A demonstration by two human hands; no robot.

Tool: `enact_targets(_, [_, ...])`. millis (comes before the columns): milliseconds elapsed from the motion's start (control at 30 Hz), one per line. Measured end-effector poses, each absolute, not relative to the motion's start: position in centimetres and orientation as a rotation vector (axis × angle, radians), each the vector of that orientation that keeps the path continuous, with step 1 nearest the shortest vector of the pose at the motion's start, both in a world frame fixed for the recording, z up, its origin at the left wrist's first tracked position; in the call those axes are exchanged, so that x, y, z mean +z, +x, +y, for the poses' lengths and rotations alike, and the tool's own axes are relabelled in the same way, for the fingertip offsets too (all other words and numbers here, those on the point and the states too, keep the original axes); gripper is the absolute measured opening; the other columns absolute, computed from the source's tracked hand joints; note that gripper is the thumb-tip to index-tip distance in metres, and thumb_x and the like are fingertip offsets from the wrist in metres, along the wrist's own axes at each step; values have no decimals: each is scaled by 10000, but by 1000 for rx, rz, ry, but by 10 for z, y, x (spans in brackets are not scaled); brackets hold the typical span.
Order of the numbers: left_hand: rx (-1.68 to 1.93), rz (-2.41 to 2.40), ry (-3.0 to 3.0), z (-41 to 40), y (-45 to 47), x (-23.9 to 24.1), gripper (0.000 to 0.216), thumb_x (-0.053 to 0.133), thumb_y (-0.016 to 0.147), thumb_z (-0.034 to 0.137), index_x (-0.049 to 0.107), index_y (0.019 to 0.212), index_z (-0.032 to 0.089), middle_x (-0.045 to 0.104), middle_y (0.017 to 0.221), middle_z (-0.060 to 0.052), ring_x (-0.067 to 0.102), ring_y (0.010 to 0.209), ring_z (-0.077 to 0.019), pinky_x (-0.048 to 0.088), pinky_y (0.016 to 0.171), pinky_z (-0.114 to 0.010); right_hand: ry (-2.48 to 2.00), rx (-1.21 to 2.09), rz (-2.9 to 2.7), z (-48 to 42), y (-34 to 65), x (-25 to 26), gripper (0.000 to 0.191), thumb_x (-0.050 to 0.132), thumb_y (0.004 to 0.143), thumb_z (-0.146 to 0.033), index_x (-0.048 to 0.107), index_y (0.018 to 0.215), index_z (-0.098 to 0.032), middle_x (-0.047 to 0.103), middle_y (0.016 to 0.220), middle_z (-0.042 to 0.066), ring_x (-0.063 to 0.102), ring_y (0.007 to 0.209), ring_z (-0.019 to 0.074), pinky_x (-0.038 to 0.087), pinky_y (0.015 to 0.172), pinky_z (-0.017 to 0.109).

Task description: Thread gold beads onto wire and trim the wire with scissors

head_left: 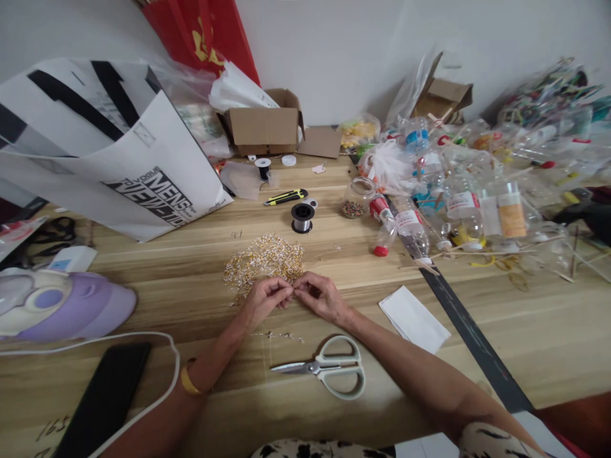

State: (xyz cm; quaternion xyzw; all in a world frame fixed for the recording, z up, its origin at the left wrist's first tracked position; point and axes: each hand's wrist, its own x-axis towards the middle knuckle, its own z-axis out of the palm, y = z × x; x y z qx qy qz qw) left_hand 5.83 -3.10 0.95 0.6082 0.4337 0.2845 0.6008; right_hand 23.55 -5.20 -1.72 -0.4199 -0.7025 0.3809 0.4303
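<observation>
My left hand point(264, 299) and my right hand point(319, 294) meet fingertip to fingertip at the near edge of a heap of small gold beads or links point(265, 259) on the wooden table point(548, 331). Both hands are pinched closed on something tiny that I cannot make out. A short beaded strand point(279, 334) lies just below the hands. White-handled scissors point(329, 367) lie shut between my forearms. A spool of thin wire point(302, 217) stands beyond the heap.
A large white shopping bag point(109, 146) lies at the left, a purple device point(62, 304) and a black phone point(107, 397) nearer. A cardboard box point(265, 127), yellow cutter point(285, 196), bead jar point(356, 200), white paper point(413, 318) and several plastic bottles point(458, 203) fill the back and right.
</observation>
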Motion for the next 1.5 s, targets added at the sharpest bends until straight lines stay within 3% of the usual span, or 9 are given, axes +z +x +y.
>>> enact_targets(533, [634, 1029, 1469, -30, 58, 11, 328, 588, 769, 448, 611, 656, 141, 588, 580, -1, 532, 536, -105, 459, 541, -215, -1058, 1005, -1726, -50, 237, -20, 196, 522, 885, -331, 600, 840, -157, 578, 713, 18, 486, 602, 114, 385, 545, 220])
enact_targets(833, [695, 1045, 1381, -29, 58, 8, 282, 641, 719, 398, 617, 823, 137, 590, 611, 13, 525, 526, -96, 451, 521, -217, -1062, 1061, -1690, -51, 236, -19, 186, 513, 888, -328, 573, 869, -153, 546, 706, 7, 455, 588, 105, 365, 534, 213])
enact_targets(1500, [727, 1072, 1523, -31, 56, 1, 165, 593, 746, 298, 594, 739, 133, 537, 573, 25, 486, 521, -88, 405, 496, -189, -1006, 1042, -1662, -52, 236, -18, 186, 509, 894, -336, 571, 918, -162, 527, 694, 2, 470, 602, 114, 373, 543, 220])
